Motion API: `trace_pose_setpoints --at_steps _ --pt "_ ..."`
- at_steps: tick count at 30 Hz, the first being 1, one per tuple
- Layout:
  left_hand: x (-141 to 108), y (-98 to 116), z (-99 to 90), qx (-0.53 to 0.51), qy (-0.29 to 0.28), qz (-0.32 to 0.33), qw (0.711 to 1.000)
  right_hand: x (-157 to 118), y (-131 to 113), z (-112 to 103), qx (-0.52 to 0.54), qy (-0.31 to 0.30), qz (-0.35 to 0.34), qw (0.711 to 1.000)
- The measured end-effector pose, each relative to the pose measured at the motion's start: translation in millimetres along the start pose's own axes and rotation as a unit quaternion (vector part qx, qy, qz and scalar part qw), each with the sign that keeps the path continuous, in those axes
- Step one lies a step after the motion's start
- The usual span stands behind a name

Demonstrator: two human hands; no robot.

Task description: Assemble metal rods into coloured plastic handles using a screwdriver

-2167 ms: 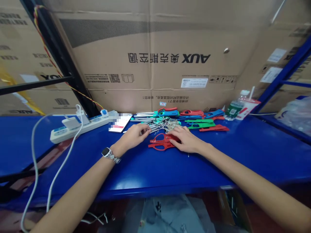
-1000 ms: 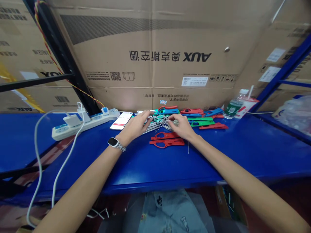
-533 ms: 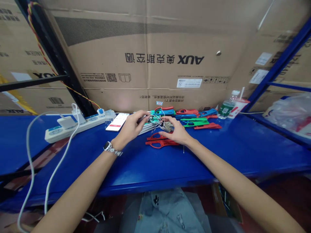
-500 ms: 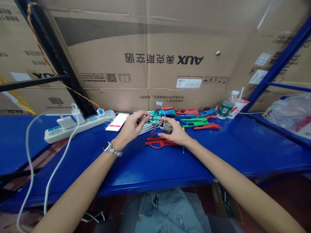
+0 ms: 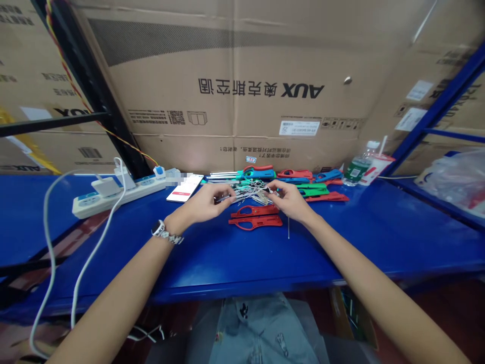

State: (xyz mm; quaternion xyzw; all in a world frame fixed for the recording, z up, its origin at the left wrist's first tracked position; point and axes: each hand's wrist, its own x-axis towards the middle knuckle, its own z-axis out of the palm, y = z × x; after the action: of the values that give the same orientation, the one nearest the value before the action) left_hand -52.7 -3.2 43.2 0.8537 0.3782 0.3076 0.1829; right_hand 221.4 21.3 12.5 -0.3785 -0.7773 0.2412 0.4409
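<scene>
Two red plastic shell halves (image 5: 255,221) lie on the blue table in front of the hands. Behind them is a pile of thin wires and small parts (image 5: 252,191). My left hand (image 5: 212,202), at the pile's left side, is closed on a dark, slim metal rod (image 5: 223,197). On the right of the pile, my right hand (image 5: 290,201) pinches a small dark piece with a wire (image 5: 268,190); a thin wire hangs below this hand. Red, blue and green shells (image 5: 312,189) lie behind and to the right of it.
A phone (image 5: 185,188) and a white power strip (image 5: 113,196) with cables lie at the left. A bottle (image 5: 356,169) and a paper cup (image 5: 376,169) stand at the back right. Cardboard (image 5: 261,50) rises behind the blue table (image 5: 242,263).
My left hand has turned and come nearer with the rod. My right hand has shifted right and closed on a small piece, uncovering the red shells. The camera view has shifted slightly.
</scene>
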Motion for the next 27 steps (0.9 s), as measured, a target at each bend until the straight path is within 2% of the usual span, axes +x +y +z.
trace_pose_setpoints --at_steps 5,8,12,17,22,27 --pt "-5.7 -5.7 0.7 0.018 -0.114 -0.043 0.992 -9.6 -1.4 8.1 -0.091 -0.1 0.002 0.991" --pt "-7.6 -3.1 1.1 0.06 -0.146 -0.064 0.985 -13.0 -9.2 15.9 -0.169 -0.141 0.003 0.975" --pt "-8.9 4.1 4.1 0.113 -0.13 -0.069 0.983 -14.8 -20.1 23.0 -0.21 -0.16 0.009 0.964" --pt "-9.0 12.8 11.3 0.079 -0.128 -0.025 0.988 -15.6 -24.0 21.9 -0.196 -0.166 0.029 0.966" --pt "-9.1 20.5 20.5 0.079 -0.122 0.026 0.989 -15.3 -23.6 18.8 -0.13 -0.182 0.033 0.974" --pt "-9.4 11.0 31.9 0.039 -0.135 0.037 0.989 -20.0 -22.8 19.4 -0.049 -0.185 0.014 0.981"
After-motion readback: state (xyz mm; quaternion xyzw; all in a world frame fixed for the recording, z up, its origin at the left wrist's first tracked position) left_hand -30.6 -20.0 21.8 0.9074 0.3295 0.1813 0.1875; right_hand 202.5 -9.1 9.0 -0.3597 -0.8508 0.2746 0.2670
